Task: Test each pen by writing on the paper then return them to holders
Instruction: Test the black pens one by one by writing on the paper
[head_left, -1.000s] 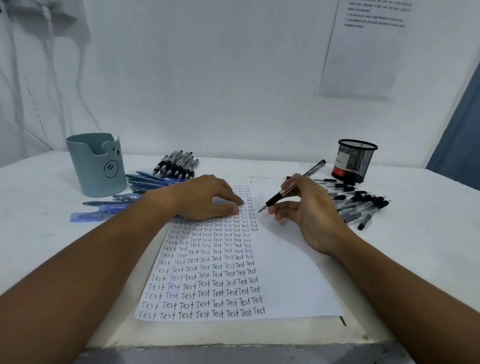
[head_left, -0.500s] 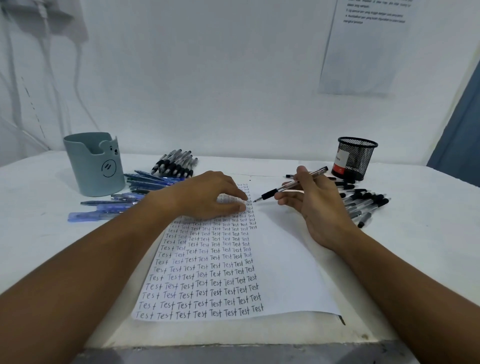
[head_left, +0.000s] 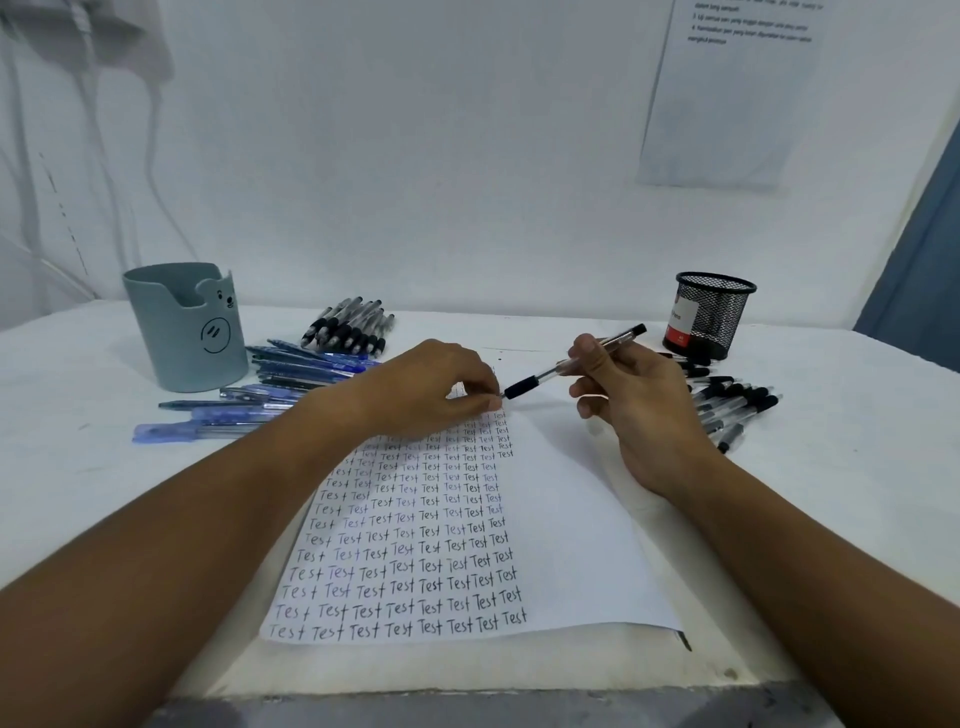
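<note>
A white sheet of paper (head_left: 571, 530) lies in front of me, its left half filled with rows of the word "Test". My left hand (head_left: 426, 389) rests on the paper's upper part, fingertips curled down onto it. My right hand (head_left: 639, 405) pinches a clear pen with a black grip (head_left: 540, 380), lifted off the sheet, its tip pointing left toward my left fingertips. A grey-blue bear holder (head_left: 187, 332) stands at the back left. A black mesh holder (head_left: 709, 314) stands at the back right.
Blue pens (head_left: 291, 369) lie beside the bear holder, and a bundle of black-grip pens (head_left: 353, 325) lies behind them. More black-capped pens (head_left: 737, 400) are scattered right of my right hand. A printed sheet (head_left: 727, 88) hangs on the wall.
My right hand has lifted the pen off the paper and turned it flatter, tip moving left and up toward my left fingertips. My left hand has hardly shifted.
</note>
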